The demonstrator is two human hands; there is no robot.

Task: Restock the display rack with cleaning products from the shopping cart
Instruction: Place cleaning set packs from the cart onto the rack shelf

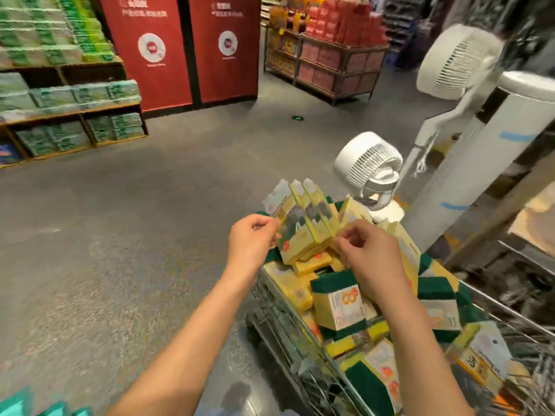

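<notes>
Two bare forearms reach out from the bottom edge, no sleeves, watch, rings or gloves on the left hand (pixel 250 240) or right hand (pixel 371 252).

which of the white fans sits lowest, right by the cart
The small white fan just beyond the cart; the other fan stands much higher on its stand, further right.

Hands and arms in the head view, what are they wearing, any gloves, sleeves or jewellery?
Both are bare. The left hand and right hand wear no gloves, and no rings, watch or wristband show. Both forearms are uncovered right down to the bottom edge of the picture, with no sleeve in view.
</notes>
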